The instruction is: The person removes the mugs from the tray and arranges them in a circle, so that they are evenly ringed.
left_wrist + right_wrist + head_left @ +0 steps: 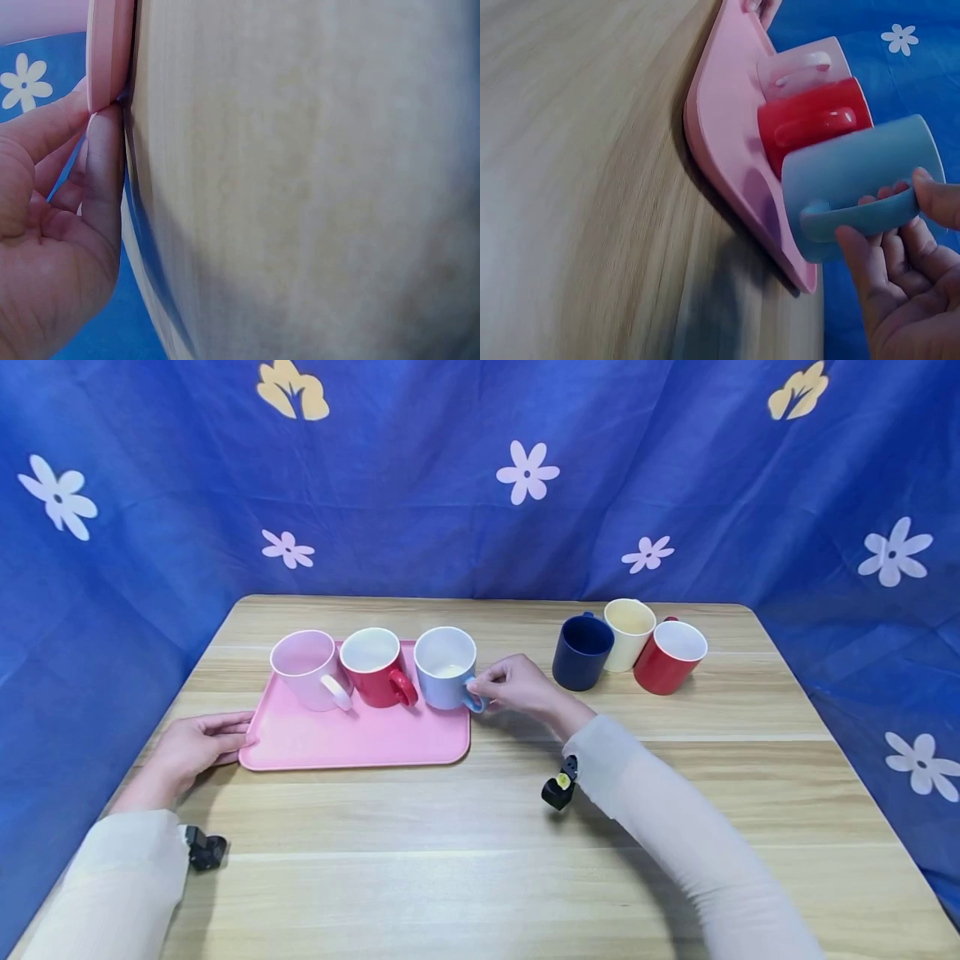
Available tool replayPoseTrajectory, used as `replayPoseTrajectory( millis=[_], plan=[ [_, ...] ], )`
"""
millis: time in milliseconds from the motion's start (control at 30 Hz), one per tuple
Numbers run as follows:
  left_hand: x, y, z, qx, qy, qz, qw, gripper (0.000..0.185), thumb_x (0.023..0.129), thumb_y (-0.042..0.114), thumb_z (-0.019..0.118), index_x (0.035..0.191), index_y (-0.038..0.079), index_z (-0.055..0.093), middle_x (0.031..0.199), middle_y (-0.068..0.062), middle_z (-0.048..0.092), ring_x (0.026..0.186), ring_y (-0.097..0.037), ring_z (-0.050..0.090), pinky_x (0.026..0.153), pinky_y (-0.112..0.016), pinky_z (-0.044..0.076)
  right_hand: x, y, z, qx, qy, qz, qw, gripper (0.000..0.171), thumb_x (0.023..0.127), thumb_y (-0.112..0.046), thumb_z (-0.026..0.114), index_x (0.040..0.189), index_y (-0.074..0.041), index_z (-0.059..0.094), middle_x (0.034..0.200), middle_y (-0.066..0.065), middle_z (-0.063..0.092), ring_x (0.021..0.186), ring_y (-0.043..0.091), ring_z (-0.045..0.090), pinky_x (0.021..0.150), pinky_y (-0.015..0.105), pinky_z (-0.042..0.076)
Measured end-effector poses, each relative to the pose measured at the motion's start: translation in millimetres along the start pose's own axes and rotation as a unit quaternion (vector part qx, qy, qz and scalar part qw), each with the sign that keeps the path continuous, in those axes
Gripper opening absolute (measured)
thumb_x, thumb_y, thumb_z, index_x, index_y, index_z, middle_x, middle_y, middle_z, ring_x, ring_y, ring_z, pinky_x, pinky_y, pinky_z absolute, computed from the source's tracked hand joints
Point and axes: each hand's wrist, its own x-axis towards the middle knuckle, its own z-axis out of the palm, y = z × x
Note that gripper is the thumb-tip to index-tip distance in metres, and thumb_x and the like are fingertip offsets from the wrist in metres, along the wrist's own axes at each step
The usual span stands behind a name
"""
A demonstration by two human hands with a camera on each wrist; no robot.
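My right hand pinches the handle of a light blue mug with a white inside. That mug is upright over the right end of a pink tray; I cannot tell whether its base touches the tray. To its left on the tray stand a red mug with a white inside and a pink mug with a pale handle. All three handles face right and towards me. At the tray's left edge, my left hand holds the rim between thumb and fingers, its fingertips partly hidden in the left wrist view.
On the wooden table, a dark blue mug, a cream mug and another red mug stand close together at the back right. A blue flowered cloth hangs behind the table and at its sides.
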Motion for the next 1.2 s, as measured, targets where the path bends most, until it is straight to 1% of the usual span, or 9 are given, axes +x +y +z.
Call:
replayPoseTrajectory(
  millis=[167,367,633,733,833,900,967,1033,1200],
  plan=[
    [-0.6,2.7,0.8,0.003,0.002,-0.006,1.0,0.033,0.084,-0.002,0.07,0.094,0.03,0.074,0.091,0.015,0.069,0.079,-0.004,0.066,0.07,-0.021,0.057,-8,3,-14,-0.006,-0.034,-0.023,0.999,0.021,0.092,-0.012,0.065,0.09,0.008,0.07,0.083,0.01,0.068,0.076,0.014,0.062,0.073,0.033,0.059],
    [-2.0,2.9,1.6,0.0,0.002,-0.009,1.0,0.032,0.084,0.0,0.071,0.093,0.03,0.074,0.09,0.013,0.069,0.079,-0.004,0.066,0.069,-0.021,0.057,-19,11,-32,-0.007,-0.076,-0.036,0.996,0.019,0.092,-0.008,0.064,0.095,0.01,0.069,0.084,0.009,0.068,0.077,0.014,0.063,0.076,0.036,0.059],
    [-0.6,2.0,1.3,-0.002,0.001,-0.01,0.9999,0.034,0.084,-0.002,0.07,0.092,0.03,0.074,0.091,0.015,0.069,0.08,-0.003,0.066,0.07,-0.021,0.057,-36,22,-60,-0.058,-0.108,-0.05,0.991,0.014,0.091,-0.007,0.065,0.091,0.006,0.07,0.082,0.007,0.067,0.077,0.015,0.061,0.081,0.043,0.057],
    [-0.2,2.1,1.7,-0.001,0.001,-0.011,0.9999,0.035,0.085,-0.003,0.069,0.092,0.03,0.074,0.091,0.015,0.069,0.079,-0.004,0.066,0.07,-0.021,0.057,-41,27,-69,-0.074,-0.117,-0.06,0.989,0.014,0.091,-0.008,0.066,0.092,0.005,0.071,0.082,0.008,0.068,0.078,0.019,0.061,0.082,0.047,0.056],
    [-0.2,2.2,1.5,0.006,0.002,-0.011,0.9999,0.033,0.085,-0.003,0.07,0.093,0.029,0.074,0.091,0.015,0.068,0.08,-0.003,0.066,0.07,-0.021,0.057,-47,31,-77,-0.084,-0.124,-0.067,0.987,0.014,0.09,-0.007,0.066,0.093,0.005,0.071,0.082,0.008,0.068,0.079,0.027,0.062,0.081,0.048,0.056],
    [-0.1,2.1,0.9,0.008,0.003,-0.011,0.9999,0.032,0.084,-0.002,0.07,0.094,0.028,0.074,0.092,0.015,0.068,0.08,-0.003,0.066,0.071,-0.021,0.057,-50,33,-82,-0.085,-0.127,-0.066,0.986,0.014,0.091,-0.007,0.066,0.092,0.005,0.071,0.081,0.008,0.068,0.081,0.033,0.061,0.081,0.047,0.056],
    [-0.2,2.0,0.3,0.008,0.003,-0.009,0.9999,0.032,0.084,-0.001,0.07,0.095,0.028,0.075,0.092,0.015,0.068,0.08,-0.003,0.066,0.07,-0.021,0.057,-53,36,-86,-0.083,-0.132,-0.064,0.986,0.014,0.091,-0.008,0.065,0.093,0.005,0.07,0.081,0.007,0.068,0.082,0.035,0.06,0.081,0.045,0.056],
    [-0.3,1.7,-0.3,0.006,0.003,-0.008,0.9999,0.031,0.084,-0.001,0.071,0.096,0.027,0.075,0.092,0.015,0.068,0.08,-0.003,0.066,0.07,-0.021,0.057,-56,39,-91,-0.083,-0.135,-0.06,0.986,0.014,0.091,-0.009,0.065,0.093,0.005,0.07,0.081,0.008,0.068,0.081,0.032,0.06,0.081,0.044,0.056],
    [-1.0,0.8,-0.5,0.005,0.003,-0.005,1.0,0.03,0.084,-0.001,0.071,0.097,0.026,0.075,0.092,0.014,0.069,0.081,-0.004,0.066,0.071,-0.022,0.057,-66,45,-102,-0.092,-0.137,-0.05,0.985,0.015,0.09,-0.009,0.066,0.093,0.005,0.07,0.083,0.008,0.068,0.079,0.016,0.061,0.08,0.038,0.058]
  ],
)
